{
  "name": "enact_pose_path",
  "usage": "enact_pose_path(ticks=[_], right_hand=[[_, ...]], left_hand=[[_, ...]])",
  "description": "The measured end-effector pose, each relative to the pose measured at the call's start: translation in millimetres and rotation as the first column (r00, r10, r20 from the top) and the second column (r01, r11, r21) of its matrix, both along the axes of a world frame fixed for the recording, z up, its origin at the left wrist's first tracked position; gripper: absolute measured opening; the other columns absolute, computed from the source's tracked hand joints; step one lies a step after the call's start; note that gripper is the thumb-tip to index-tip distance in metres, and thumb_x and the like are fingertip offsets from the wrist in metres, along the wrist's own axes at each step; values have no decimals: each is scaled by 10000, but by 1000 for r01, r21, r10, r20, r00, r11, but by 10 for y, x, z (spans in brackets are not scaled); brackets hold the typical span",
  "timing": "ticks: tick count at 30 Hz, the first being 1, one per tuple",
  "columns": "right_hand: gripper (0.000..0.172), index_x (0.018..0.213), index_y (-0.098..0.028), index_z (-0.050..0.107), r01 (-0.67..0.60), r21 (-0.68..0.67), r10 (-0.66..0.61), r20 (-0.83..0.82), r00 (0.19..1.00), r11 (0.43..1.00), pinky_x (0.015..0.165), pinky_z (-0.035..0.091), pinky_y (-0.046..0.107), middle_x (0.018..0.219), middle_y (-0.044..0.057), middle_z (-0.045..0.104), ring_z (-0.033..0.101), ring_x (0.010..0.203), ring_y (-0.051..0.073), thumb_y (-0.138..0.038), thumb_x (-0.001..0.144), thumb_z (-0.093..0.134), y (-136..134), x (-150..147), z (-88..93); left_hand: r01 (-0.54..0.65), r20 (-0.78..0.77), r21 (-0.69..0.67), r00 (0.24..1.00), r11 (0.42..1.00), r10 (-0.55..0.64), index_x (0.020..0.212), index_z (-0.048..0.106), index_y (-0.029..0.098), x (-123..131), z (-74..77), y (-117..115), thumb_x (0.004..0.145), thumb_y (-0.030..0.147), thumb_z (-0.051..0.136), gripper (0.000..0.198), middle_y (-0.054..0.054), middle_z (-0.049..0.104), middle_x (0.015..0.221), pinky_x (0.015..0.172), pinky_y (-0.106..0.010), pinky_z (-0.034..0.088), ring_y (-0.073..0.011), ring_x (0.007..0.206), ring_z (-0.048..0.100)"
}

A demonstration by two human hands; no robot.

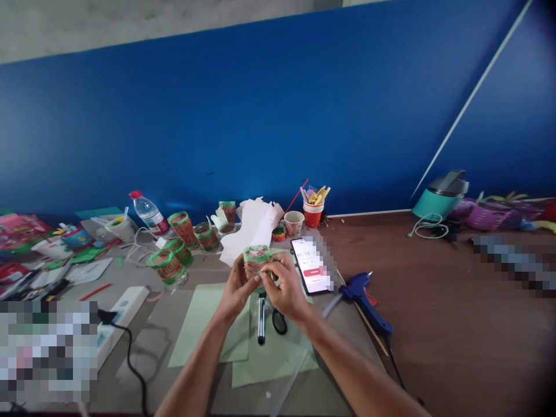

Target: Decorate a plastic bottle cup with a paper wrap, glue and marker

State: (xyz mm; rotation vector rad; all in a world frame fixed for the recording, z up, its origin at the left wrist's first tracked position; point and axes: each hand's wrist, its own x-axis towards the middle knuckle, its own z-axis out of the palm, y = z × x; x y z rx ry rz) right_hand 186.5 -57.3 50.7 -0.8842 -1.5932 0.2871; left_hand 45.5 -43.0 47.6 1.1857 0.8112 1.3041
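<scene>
Forearms [197,359]: both bare, reaching in from the bottom edge and meeting mid-table.
Cup [257,255]: green-rimmed, reddish-brown side, held up between both hands above the sheets' far end, in front of the white paper [256,220].
Left hand [238,289]: wrapped about the cup's left side, thumb on its near face.
Right hand [285,286]: thumb and forefinger pinched together against the cup's near face (whether anything thin sits between them, cannot tell).
Green sheets [204,330]: two, overlapping, flat beneath the hands.
Pen-like tool [261,327]: black and silver, on the sheets, pointing away from the camera; exact kind unclear.
Black loop [279,322]: just right of that tool, partly hidden by the right hand.
Phone [309,266]: face up, lit, right of the right hand.
Glue gun [368,304]: blue, lying over a thin stick [371,330], right of the phone.
Other cups [182,229]: green-rimmed, grouped left of the white paper; bottle [150,214] (red cap) behind them.
Red cup [313,215]: near the blue wall [260,116], filled with yellow and purple utensils [320,195].
Power strip [124,315]: left, black plug inserted.
</scene>
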Motion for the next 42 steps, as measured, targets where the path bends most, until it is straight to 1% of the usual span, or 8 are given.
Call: enact_pose_path(ticks=[7, 14, 24, 27, 31, 36, 39, 42], right_hand=[[102, 858, -203, 609, 76, 93, -91, 169, 981, 993, 761, 497, 354, 913, 90, 539, 546, 880, 223, -155, 832, 522, 18, 10, -59], [114, 858, -197, 609, 101, 118, -125, 219, 968, 988, 752, 475, 373, 913, 98, 535, 532, 877, 237, -139, 825, 517, 14, 16, -62], [103, 849, -202, 597, 121, 111, -148, 281, 948, 986, 759, 457, 345, 917, 87, 560, 538, 887, 221, -142, 862, 515, 53, 14, -94], [123, 847, -206, 603, 107, 114, -134, 255, 958, 988, 752, 461, 346, 899, 81, 560, 539, 869, 218, -152, 878, 497, 42, 7, -91], [107, 893, -192, 597, 92, 104, -104, 113, 988, 990, 765, 477, 353, 915, 93, 555, 544, 880, 221, -152, 877, 498, 13, 6, -66], [151, 946, -199, 605, 131, 55, -130, -12, 991, 990, 750, 490, 347, 896, 82, 542, 553, 854, 207, -151, 888, 473, 4, 25, -39], [197, 978, -197, 626, 111, 77, -112, 9, 994, 991, 746, 491, 344, 907, 80, 530, 549, 857, 201, -128, 881, 468, 6, 22, -55], [261, 994, -208, 651, 63, 123, -74, 84, 994, 990, 731, 486, 333, 911, 77, 518, 539, 847, 194, -82, 865, 461, 10, 2, -89]], left_hand=[[8, 29, 22, 1000, 1000, -9, 1163, 513, 235, 2, -3, 15, 625, 294, 816, 620, -53, 647, 1102, 897, -355, 484, -228, 1021, 609], [-40, 5, 59, 999, 997, 40, 1110, 539, 224, -3, -55, 43, 629, 313, 813, 561, -54, 618, 1109, 894, -351, 468, -228, 1042, 589], [-30, 22, 59, 999, 998, 29, 1071, 563, 208, -21, -112, 62, 646, 282, 804, 494, -39, 623, 1040, 858, -317, 471, -189, 966, 590], [-42, 12, 47, 999, 998, 41, 1062, 565, 202, 0, -87, 45, 657, 299, 793, 475, -43, 622, 1027, 867, -328, 467, -199, 977, 587], [-76, 14, 30, 997, 997, 76, 1051, 575, 195, 17, -65, 38, 629, 329, 808, 500, -42, 629, 989, 840, -325, 469, -203, 941, 591], [-87, 52, -17, 995, 996, 88, 1044, 575, 186, -9, -88, 54, 625, 350, 811, 508, 11, 603, 808, 760, -277, 454, -146, 773, 572], [-64, 83, -22, 994, 998, 65, 1027, 577, 185, -25, -101, 56, 670, 337, 782, 438, 0, 621, 854, 776, -270, 451, -148, 809, 577], [-22, 103, 7, 995, 1000, 21, 1022, 584, 193, -26, -112, 58, 713, 318, 750, 372, -23, 650, 943, 865, -303, 440, -178, 913, 594]])
